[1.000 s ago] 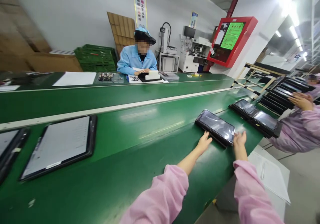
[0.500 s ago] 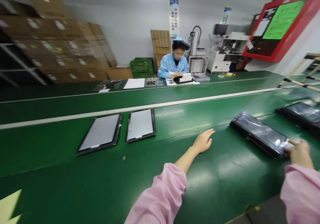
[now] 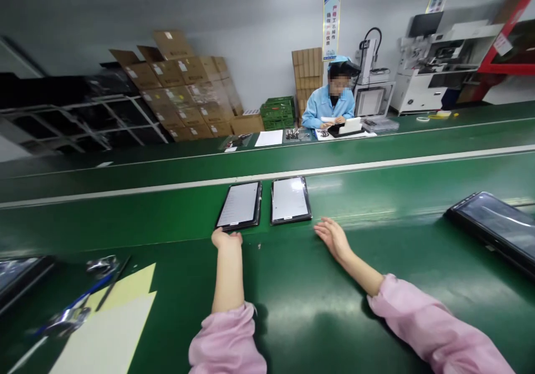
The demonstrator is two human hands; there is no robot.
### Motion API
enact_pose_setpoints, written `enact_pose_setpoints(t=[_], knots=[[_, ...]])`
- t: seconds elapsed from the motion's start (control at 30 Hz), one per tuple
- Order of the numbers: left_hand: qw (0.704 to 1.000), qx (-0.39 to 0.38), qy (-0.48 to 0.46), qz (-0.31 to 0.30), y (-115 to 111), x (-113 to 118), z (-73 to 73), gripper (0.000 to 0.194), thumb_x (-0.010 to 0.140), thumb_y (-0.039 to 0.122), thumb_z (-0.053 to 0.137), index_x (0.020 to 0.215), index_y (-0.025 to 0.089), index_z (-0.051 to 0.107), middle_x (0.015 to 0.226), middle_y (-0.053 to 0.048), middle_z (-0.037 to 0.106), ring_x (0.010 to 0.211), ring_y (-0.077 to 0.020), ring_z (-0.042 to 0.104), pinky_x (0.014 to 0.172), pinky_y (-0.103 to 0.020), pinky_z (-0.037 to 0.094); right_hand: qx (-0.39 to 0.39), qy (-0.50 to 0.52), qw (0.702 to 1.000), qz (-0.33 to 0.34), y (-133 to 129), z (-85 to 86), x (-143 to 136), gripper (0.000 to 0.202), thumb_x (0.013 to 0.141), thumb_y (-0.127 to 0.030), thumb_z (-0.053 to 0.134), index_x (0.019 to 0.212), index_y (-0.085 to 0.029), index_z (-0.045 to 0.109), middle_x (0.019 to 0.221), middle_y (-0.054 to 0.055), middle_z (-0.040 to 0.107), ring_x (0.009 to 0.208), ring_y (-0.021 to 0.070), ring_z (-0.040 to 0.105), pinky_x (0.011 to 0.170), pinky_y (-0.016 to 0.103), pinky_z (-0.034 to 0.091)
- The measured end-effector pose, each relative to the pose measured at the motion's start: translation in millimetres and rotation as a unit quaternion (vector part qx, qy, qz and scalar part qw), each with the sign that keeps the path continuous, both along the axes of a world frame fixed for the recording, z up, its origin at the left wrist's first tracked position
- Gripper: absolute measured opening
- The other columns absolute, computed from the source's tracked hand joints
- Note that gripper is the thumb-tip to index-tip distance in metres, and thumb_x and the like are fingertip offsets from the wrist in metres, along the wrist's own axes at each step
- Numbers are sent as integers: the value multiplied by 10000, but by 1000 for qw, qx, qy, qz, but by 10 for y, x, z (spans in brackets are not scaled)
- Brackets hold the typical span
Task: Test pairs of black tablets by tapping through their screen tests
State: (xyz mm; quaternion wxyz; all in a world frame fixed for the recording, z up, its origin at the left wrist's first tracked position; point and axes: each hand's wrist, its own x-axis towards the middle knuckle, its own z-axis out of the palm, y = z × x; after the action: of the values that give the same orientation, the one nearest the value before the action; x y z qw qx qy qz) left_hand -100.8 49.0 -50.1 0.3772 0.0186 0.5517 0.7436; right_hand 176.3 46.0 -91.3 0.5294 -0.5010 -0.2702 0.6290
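Observation:
Two tablets with pale lit screens lie side by side on the green work surface (image 3: pixel 292 285). At the near edge of the left tablet (image 3: pixel 239 204) is my left hand (image 3: pixel 226 238), fingers apart; whether it touches the tablet I cannot tell. My right hand (image 3: pixel 333 239) is open and holds nothing, just right of and below the near corner of the right tablet (image 3: pixel 289 199). Farther right lies a thick black device (image 3: pixel 497 226) with a dark glossy screen, away from both hands.
Yellow paper sheets (image 3: pixel 106 329), a dark pen-like stick (image 3: pixel 112 283) and cables (image 3: pixel 67 315) lie at the left front. Another dark device (image 3: pixel 20 276) is at the left edge. Across the bench sits a person in blue (image 3: pixel 330 103). Cartons (image 3: pixel 196 92) stand behind.
The view has turned left. My right hand has left the thick black device and come near the right tablet. My left hand has moved to the left tablet's near edge.

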Motion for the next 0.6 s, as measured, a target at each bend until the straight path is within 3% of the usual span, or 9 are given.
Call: enact_pose_setpoints(t=[0.1, 0.2, 0.4, 0.6], knots=[[995, 7, -93, -26, 31, -75, 52, 423, 962, 297, 194, 1073, 246, 600, 1106, -106, 620, 1075, -274, 621, 798, -437, 520, -92, 183, 978, 27, 81, -21, -512, 247, 747, -233, 633, 967, -172, 538, 903, 102, 595, 874, 256, 671, 780, 414, 602], [986, 37, -155, -54, 124, -8, 6, 480, 971, 342, 146, 1059, 253, 609, 1050, -109, 630, 1006, -280, 630, 758, -444, 515, -164, 303, 939, 11, 299, 81, -721, 277, 795, -252, 578, 1056, -203, 498, 967, 97, 566, 889, 241, 662, 659, 359, 612], [969, 55, -232, -60, 281, 115, -169, 438, 980, 390, 126, 971, 231, 534, 959, -82, 550, 803, -225, 554, 607, -342, 495, -243, 414, 877, -21, 526, 222, -578, 232, 891, -376, 448, 1080, -241, 454, 965, 84, 533, 769, 215, 623, 434, 268, 528], [952, 76, -264, -137, 314, 258, -247, 68, 880, 249, 407, 865, 198, 449, 826, -22, 447, 654, -153, 509, 537, -262, 461, -216, 472, 855, -9, 459, 167, -433, 167, 906, -370, 446, 995, -231, 427, 896, 65, 538, 652, 155, 594, 384, 186, 450]])
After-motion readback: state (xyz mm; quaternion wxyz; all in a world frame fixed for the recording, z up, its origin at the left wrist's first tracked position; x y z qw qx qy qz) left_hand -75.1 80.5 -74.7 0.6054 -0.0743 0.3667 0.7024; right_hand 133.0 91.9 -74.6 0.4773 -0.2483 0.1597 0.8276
